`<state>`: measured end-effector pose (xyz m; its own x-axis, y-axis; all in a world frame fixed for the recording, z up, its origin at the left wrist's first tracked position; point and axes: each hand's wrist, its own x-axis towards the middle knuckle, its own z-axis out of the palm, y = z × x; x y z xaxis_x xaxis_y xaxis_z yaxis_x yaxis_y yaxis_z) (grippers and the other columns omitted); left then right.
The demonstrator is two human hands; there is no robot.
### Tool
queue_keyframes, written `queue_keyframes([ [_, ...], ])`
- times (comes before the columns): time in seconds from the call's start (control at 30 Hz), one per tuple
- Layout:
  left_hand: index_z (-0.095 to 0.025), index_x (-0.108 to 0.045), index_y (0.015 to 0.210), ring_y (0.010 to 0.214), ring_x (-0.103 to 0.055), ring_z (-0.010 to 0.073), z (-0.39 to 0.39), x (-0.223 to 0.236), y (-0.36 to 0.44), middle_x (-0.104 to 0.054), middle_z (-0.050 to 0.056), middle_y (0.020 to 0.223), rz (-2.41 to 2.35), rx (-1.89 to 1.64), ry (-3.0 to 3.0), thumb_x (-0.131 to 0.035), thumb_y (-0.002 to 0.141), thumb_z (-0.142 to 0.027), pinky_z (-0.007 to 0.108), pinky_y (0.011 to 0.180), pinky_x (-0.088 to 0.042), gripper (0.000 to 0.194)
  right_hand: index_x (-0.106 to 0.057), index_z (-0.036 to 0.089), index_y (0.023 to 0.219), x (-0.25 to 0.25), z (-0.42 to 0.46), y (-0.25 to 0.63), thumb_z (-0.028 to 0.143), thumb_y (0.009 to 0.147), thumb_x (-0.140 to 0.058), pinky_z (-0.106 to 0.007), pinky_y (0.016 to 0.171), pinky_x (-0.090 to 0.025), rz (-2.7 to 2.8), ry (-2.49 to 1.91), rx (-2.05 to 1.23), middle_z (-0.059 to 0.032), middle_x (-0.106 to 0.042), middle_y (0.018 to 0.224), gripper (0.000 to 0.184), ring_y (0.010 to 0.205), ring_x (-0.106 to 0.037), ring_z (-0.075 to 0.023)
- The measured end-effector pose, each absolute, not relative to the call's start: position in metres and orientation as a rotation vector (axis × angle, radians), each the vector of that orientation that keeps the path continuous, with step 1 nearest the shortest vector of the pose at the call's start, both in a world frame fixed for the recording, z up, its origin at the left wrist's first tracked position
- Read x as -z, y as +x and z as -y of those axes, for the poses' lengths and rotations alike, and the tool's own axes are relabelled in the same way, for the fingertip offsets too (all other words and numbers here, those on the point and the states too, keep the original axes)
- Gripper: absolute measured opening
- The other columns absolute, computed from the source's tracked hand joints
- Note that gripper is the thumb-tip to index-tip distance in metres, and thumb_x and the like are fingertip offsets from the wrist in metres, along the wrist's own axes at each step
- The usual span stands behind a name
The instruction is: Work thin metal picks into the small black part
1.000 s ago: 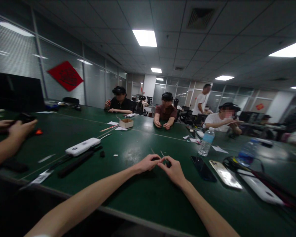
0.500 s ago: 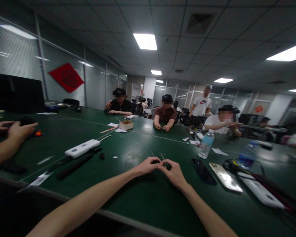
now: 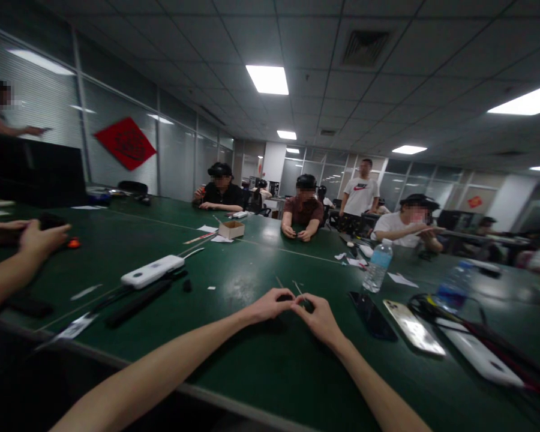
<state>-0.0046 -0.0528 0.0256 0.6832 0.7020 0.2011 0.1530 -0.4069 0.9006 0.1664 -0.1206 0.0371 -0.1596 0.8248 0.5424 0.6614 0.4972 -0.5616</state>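
Note:
My left hand [image 3: 272, 304] and my right hand [image 3: 315, 317] meet over the green table [image 3: 247, 372], their fingertips pinched together and touching. Whatever lies between the fingertips is too small and dark to make out. Just beyond the fingers show a thin pale strip [image 3: 279, 281] by the left hand and another thin light strip [image 3: 298, 288] by the right; whether either is held I cannot tell. Both hands are closed. To the right of my right hand lies a dark phone [image 3: 372, 316], with a light-coloured phone [image 3: 414, 327] beside it.
A water bottle [image 3: 378, 266] and a blue-capped bottle [image 3: 454, 286] stand right, near a white device [image 3: 479, 351] with cables. Left lies another white device [image 3: 153, 271] beside a black bar [image 3: 138, 303]. A neighbour's hand [image 3: 42, 240] holds something dark. Farther back sits a small open box [image 3: 231, 229].
My hands keep the same pinched pose, barely shifted. A person has come into view at the far left. The standing person at the back has moved slightly left.

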Motion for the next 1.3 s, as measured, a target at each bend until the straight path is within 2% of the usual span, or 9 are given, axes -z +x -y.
queue_keyframes([
  [0.2, -0.017, -0.062, 0.1, 0.049, -0.039, 0.0067, 0.055, -0.029, -0.006, -0.05, -0.002, 0.069, -0.665, -0.693, 1.961, -0.054, 0.075, -0.05, 0.018, 0.044, -0.029, 0.042, -0.064, 0.018, 0.081, -0.034, 0.12, 0.168, 0.04, 0.081, -0.053, -0.023, 0.06, -0.039, 1.889, -1.237, -0.25, -0.0003, -0.063, 0.072, 0.025, 0.064, -0.055, -0.0138],
  [0.4, -0.016, -0.063, 0.098, 0.059, -0.045, 0.0088, 0.058, -0.032, -0.006, -0.058, 0.001, 0.081, -0.604, -0.75, 2.006, -0.056, 0.075, -0.042, 0.019, 0.053, -0.033, 0.035, -0.062, 0.017, 0.079, -0.03, 0.118, 0.168, 0.045, 0.079, -0.054, -0.022, 0.058, -0.037, 1.87, -1.274, -0.25, 0.0006, -0.061, 0.069, 0.029, 0.062, -0.053, -0.0128],
  [0.53, -0.016, -0.063, 0.098, 0.06, -0.045, 0.0093, 0.058, -0.033, -0.006, -0.057, 0.001, 0.08, -0.61, -0.744, 1.994, -0.056, 0.075, -0.044, 0.019, 0.053, -0.033, 0.037, -0.062, 0.017, 0.08, -0.031, 0.117, 0.169, 0.042, 0.081, -0.054, -0.022, 0.059, -0.037, 1.886, -1.26, -0.261, 0.0004, -0.061, 0.071, 0.026, 0.064, -0.053, -0.0126],
  [0.73, -0.016, -0.06, 0.099, 0.05, -0.039, 0.0064, 0.053, -0.026, -0.004, -0.051, -0.002, 0.07, -0.655, -0.705, 1.921, -0.054, 0.075, -0.049, 0.018, 0.045, -0.028, 0.041, -0.062, 0.017, 0.081, -0.034, 0.115, 0.171, 0.039, 0.083, -0.05, -0.023, 0.061, -0.037, 1.899, -1.221, -0.264, 0.0001, -0.061, 0.072, 0.025, 0.066, -0.054, -0.0131],
  [0.9, -0.015, -0.056, 0.1, 0.043, -0.03, 0.0053, 0.044, -0.017, -0.004, -0.036, -0.008, 0.054, -0.642, -0.693, 1.703, -0.054, 0.074, -0.051, 0.018, 0.041, -0.023, 0.044, -0.061, 0.017, 0.079, -0.034, 0.114, 0.173, 0.038, 0.085, -0.047, -0.023, 0.06, -0.037, 1.867, -1.259, -0.2, 0.0003, -0.06, 0.07, 0.026, 0.064, -0.054, -0.0132],
  [1.1, -0.016, -0.055, 0.095, 0.041, -0.019, 0.0039, 0.035, -0.012, -0.006, -0.028, -0.009, 0.053, -0.525, -0.717, 1.46, -0.051, 0.078, -0.05, 0.017, 0.039, -0.015, 0.039, -0.059, 0.018, 0.08, -0.03, 0.114, 0.174, 0.04, 0.086, -0.043, -0.024, 0.062, -0.038, 1.87, -1.315, -0.144, 0.0, -0.061, 0.072, 0.028, 0.065, -0.055, -0.0137],
  [1.3, -0.015, -0.055, 0.093, 0.04, -0.017, 0.0041, 0.033, -0.012, -0.006, -0.025, -0.009, 0.051, -0.478, -0.733, 1.357, -0.044, 0.081, -0.053, 0.017, 0.039, -0.014, 0.041, -0.058, 0.02, 0.086, -0.027, 0.113, 0.175, 0.042, 0.087, -0.041, -0.024, 0.062, -0.039, 1.956, -1.38, -0.116, -0.0007, -0.061, 0.072, 0.028, 0.064, -0.056, -0.0143],
])
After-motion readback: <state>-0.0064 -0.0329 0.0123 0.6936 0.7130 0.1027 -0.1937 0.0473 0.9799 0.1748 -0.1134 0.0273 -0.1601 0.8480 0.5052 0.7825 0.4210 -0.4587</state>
